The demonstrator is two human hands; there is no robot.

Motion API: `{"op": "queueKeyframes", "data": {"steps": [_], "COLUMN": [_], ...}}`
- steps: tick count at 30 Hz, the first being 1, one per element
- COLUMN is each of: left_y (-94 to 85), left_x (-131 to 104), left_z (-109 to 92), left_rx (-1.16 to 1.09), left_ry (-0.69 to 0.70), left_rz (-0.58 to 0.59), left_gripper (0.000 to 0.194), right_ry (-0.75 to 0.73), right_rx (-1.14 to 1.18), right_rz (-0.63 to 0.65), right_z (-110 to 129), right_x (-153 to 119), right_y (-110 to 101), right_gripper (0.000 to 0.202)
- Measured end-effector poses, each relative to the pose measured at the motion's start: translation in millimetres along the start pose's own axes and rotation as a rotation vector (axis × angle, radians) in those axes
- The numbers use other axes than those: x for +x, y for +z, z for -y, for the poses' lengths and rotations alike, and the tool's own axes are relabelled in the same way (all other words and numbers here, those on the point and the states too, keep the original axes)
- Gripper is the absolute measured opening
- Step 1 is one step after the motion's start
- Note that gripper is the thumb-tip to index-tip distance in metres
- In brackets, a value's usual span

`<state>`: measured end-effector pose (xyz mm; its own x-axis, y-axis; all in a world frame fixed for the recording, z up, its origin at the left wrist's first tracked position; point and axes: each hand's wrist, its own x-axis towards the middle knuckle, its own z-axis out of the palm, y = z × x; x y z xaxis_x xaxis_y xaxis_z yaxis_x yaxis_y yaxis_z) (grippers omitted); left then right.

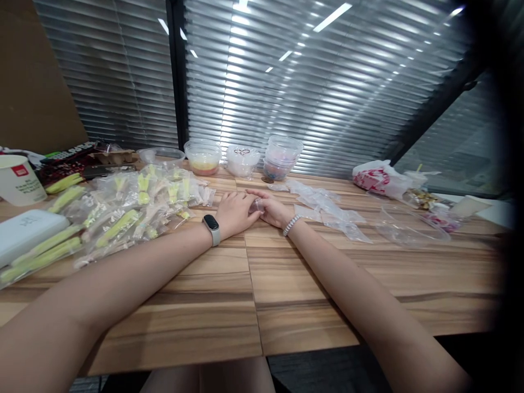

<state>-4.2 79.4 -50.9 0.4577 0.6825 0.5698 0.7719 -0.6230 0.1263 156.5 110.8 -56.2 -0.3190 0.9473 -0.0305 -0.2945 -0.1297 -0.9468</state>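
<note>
My left hand (236, 212), with a watch on its wrist, rests on the wooden table (286, 295) at the middle, back upward and fingers bent. My right hand (272, 209), with a beaded bracelet, meets it fingertip to fingertip. Between them is a small, clear, shiny thing (257, 204) that I cannot make out; the fingers of both hands close around it. Left of my left hand lies a heap of clear bags (141, 194) with yellow-green and pale pieces inside. Flat, crumpled clear bags (323, 202) lie just right of my right hand.
Along the back stand clear tubs (202, 155), a white-filled bag (243, 161) and stacked tubs (283, 155). A paper cup (20, 180) and white box (30, 234) are at left. A red-and-white bag (379, 177) and clear lid (409, 232) lie at right.
</note>
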Motion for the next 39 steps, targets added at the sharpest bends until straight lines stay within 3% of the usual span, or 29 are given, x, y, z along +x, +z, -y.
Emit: {"op": "queueKeyframes", "data": {"steps": [12,29,39], "left_y": [-0.8,-2.5,-4.6], "left_x": [-0.6,-2.1,-1.2], "left_z": [-2.7,-0.1,0.1], "left_rx": [0.011,0.03,0.055], "left_ry": [0.013,0.016,-0.006], "left_rz": [-0.057,0.018,0.024], "left_gripper": [0.034,0.034,0.034], "right_ry": [-0.04,-0.017,-0.058], "right_rx": [0.016,-0.021,0.048], "right_rz": [0.023,0.102,0.114], "right_z": [-3.7,-9.7,-10.7], "right_x": [2.0,5.2,9.7], "right_y": [-2.8,-8.9,0.6], "right_gripper": [0.059,0.058,0.054]}}
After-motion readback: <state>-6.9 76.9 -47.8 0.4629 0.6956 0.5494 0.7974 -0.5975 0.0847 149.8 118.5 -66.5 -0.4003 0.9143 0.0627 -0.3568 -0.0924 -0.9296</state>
